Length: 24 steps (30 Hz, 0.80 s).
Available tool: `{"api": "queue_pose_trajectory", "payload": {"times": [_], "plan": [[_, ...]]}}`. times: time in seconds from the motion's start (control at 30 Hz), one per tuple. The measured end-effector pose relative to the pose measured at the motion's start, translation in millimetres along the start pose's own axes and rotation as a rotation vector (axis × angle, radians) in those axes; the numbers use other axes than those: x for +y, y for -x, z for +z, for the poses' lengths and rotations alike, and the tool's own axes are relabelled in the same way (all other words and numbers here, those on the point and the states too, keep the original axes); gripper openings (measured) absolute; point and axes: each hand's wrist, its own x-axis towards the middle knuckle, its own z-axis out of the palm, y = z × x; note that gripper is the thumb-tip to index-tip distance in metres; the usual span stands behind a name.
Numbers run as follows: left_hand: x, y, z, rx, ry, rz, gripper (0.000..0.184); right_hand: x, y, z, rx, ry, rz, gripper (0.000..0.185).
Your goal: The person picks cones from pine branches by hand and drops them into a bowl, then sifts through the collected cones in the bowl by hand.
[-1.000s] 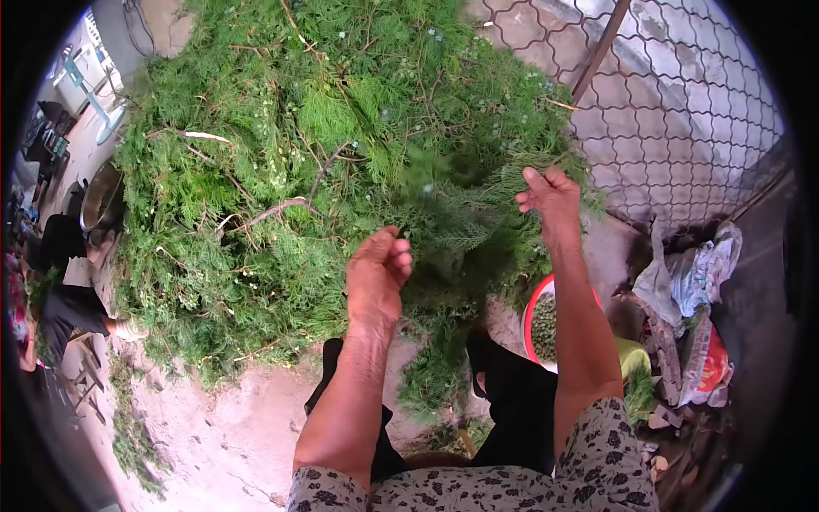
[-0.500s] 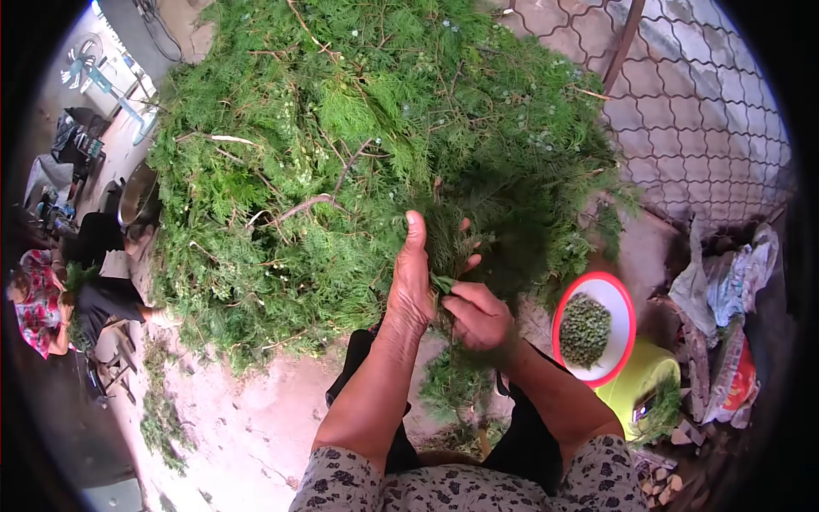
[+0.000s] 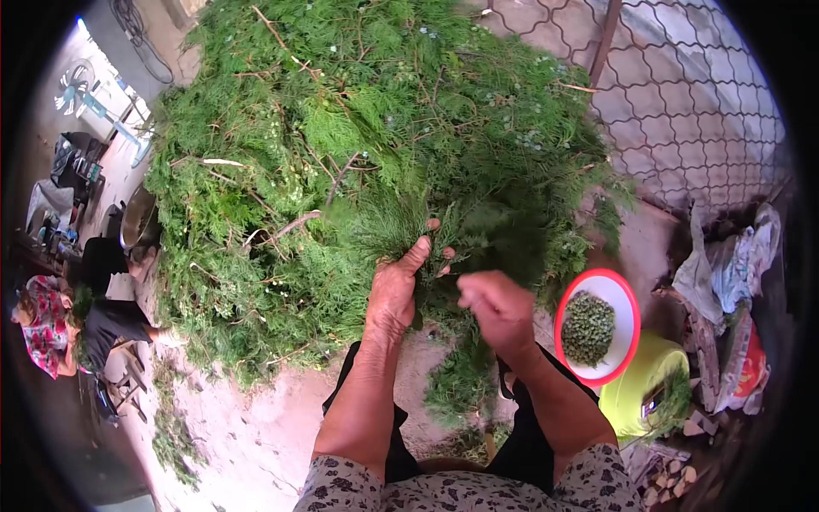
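Observation:
My left hand (image 3: 394, 288) is closed around a bunch of green conifer sprigs (image 3: 394, 229), thumb on top and fingertips showing beyond the stems. To its right, my right hand (image 3: 499, 311) is curled shut, apart from the bunch and slightly blurred. Whether anything small sits in its fingers is hidden. Both hands are over the near edge of a large heap of cut conifer branches (image 3: 333, 128), some with pale seed cones. A white bowl with a red rim (image 3: 623, 320) stands right of my right hand, partly filled with small green cones (image 3: 589, 331).
A yellow-green tub-like object (image 3: 640, 367) is under or beside the bowl. Sacks (image 3: 725, 273) and chopped wood (image 3: 674, 485) lie at the right, below wire mesh (image 3: 691, 111). At the left sits another person (image 3: 47, 320) holding greenery, with a fan (image 3: 77, 94) behind.
My left hand has tilted and closed around the sprigs, moving slightly left. My right hand has pulled away from it to the right. The view has shifted slightly.

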Motion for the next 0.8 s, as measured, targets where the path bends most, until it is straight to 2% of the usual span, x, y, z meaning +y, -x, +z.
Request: {"api": "queue_pose_trajectory", "payload": {"times": [0.07,0.2,0.27,0.3,0.33,0.4,0.47,0.5,0.53,0.57,0.6,0.63,0.67,0.73,0.77,0.8], "plan": [[-1,1,1,0.007,-0.084,-0.029,0.03,-8,-13,-4,0.372,-0.11,0.181,0.014],[-10,1,-3,0.009,-0.255,-0.035,0.028,-4,-25,-8,0.479,-0.202,0.182,0.014],[-18,-2,-10,-0.07,-0.614,-0.003,0.032,-5,-27,-5,0.425,-0.207,0.102,0.013],[-22,-4,-13,-0.067,-0.84,0.11,0.027,-4,-27,-3,0.416,-0.231,0.083,0.013],[-26,-4,-16,-0.07,-0.841,0.106,0.027,-3,-28,-4,0.419,-0.23,0.087,0.013],[-29,0,-19,-0.002,-1.679,0.552,0.03,-3,-30,-11,0.524,-0.194,0.112,0.013],[-26,4,-14,0.003,-1.786,0.496,0.034,-6,-33,-18,0.63,-0.239,0.151,0.013],[-25,5,-12,0.011,-1.894,0.443,0.038,-4,-33,-21,0.602,-0.257,0.149,0.013],[-27,6,-12,0.006,-1.892,0.441,0.038,-2,-32,-23,0.575,-0.275,0.148,0.013],[-29,6,-14,0.007,-1.862,0.526,0.045,0,-31,-24,0.578,-0.272,0.15,0.013],[-31,6,-15,0.009,-1.829,0.61,0.052,2,-30,-25,0.486,-0.199,0.157,0.016],[-31,6,-17,0.004,-1.829,0.608,0.052,4,-30,-25,0.394,-0.127,0.166,0.02],[-30,6,-19,-0.033,-1.879,0.565,0.052,5,-30,-26,0.395,-0.126,0.17,0.02],[-31,5,-19,-0.07,-1.929,0.519,0.052,7,-33,-26,0.236,-0.256,0.335,0.03],[-33,4,-19,-0.049,-1.881,0.631,0.034,9,-32,-28,0.255,-0.346,0.436,0.04],[-35,3,-20,-0.026,-1.83,0.741,0.017,9,-32,-31,0.254,-0.347,0.438,0.04]]}}
